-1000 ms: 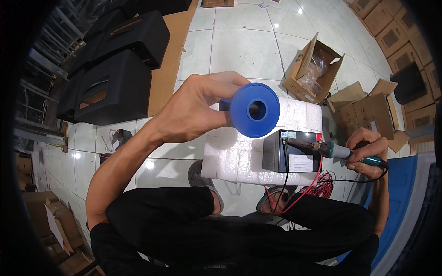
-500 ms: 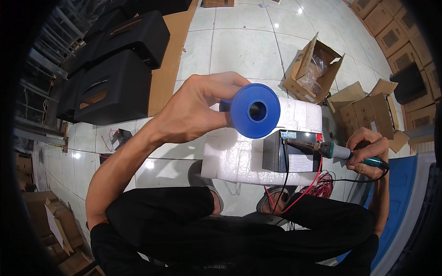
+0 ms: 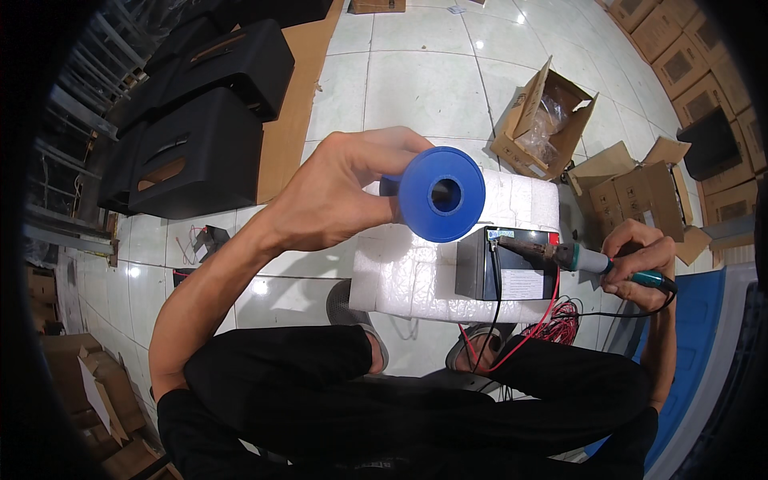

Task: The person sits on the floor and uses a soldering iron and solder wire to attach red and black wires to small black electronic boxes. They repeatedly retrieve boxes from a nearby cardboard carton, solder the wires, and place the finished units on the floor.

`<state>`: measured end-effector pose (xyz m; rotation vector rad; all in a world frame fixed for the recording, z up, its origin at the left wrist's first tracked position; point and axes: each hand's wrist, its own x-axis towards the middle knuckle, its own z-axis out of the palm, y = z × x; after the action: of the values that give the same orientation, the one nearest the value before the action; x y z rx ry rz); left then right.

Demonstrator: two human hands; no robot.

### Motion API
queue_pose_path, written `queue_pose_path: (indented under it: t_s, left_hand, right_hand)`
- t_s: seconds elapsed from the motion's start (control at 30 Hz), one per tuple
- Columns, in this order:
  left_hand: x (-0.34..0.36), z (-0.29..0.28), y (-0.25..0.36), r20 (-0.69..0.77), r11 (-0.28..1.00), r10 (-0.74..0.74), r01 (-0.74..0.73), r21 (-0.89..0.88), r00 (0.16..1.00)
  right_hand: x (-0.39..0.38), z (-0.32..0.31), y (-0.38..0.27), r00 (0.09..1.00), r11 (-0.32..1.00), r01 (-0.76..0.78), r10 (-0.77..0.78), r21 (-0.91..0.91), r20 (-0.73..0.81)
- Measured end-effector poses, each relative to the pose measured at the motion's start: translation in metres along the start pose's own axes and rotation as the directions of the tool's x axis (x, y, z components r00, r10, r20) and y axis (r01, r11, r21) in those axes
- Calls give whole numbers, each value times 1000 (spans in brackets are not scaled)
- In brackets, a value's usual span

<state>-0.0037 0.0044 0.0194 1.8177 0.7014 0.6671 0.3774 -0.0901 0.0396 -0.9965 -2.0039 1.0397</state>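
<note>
Soldering a black battery on foam

Left hand (image 3: 340, 196) pinches a blue solder spool (image 3: 441, 194); right hand (image 3: 640, 260) grips a soldering iron (image 3: 560, 254), tip at the battery (image 3: 506, 268) terminal, atop a white foam block (image 3: 408, 276).

Pale tiled floor (image 3: 416, 88). Black speaker cabinets (image 3: 200, 136) at left, beside a cardboard sheet (image 3: 292, 120). Open cardboard box (image 3: 540, 120) with clear plastic at upper right; more boxes (image 3: 632, 188) beyond, flaps open. Stacked cartons (image 3: 680, 48) along the far right. Blue mat (image 3: 704, 320) at right. Brown boxes (image 3: 80, 384) at lower left.
</note>
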Motion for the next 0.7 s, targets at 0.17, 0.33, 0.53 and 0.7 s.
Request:
queue_pose_path:
  t_s: [0.17, 0.33, 0.53, 0.7]
  left_hand:
    - [0, 0, 1, -4, 1000, -4, 4, -11, 1000]
    - [-1, -1, 0, -2, 1000, -6, 6, -2, 1000]
    - [0, -2, -8, -25, 999, 33, -34, -23, 999]
    - [0, -2, -14, -127, 992, -43, 27, -124, 991]
  right_hand:
    - [-2, -1, 1, 1000, 1000, 13, -13, 22, -15]
    - [-4, 1, 4, 996, 987, -7, 22, 162, -89]
    - [-7, 1, 6, 989, 978, 14, 18, 210, -149]
    - [-11, 5, 9, 959, 926, 35, 75, 376, -274]
